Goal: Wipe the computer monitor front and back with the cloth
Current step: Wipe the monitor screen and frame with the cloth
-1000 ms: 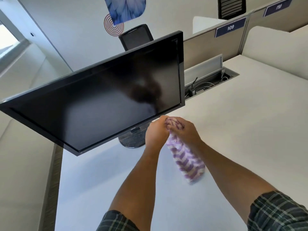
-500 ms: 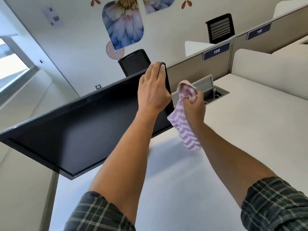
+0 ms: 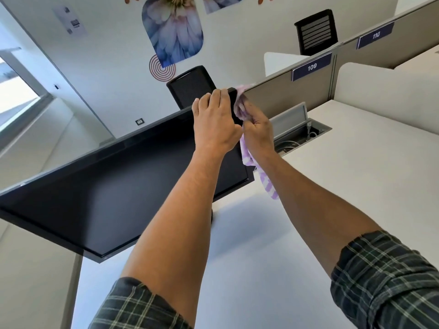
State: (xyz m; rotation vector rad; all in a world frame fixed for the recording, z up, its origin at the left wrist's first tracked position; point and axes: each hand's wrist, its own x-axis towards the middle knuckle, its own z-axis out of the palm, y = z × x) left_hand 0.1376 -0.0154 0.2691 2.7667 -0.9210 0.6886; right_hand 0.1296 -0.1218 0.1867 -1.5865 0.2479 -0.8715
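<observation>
Standing on the white tabletop (image 3: 356,186), the black monitor (image 3: 118,186) faced the viewer with its screen dark. The left hand (image 3: 215,124) lay flat against the monitor's upper right corner, fingers (image 3: 213,98) straight and reaching over the top edge. The right hand (image 3: 257,131) was just beside it at the monitor's right edge, fingers curled round the purple-and-white striped cloth (image 3: 266,184), which was bunched against the corner above and hung loose below the wrist.
</observation>
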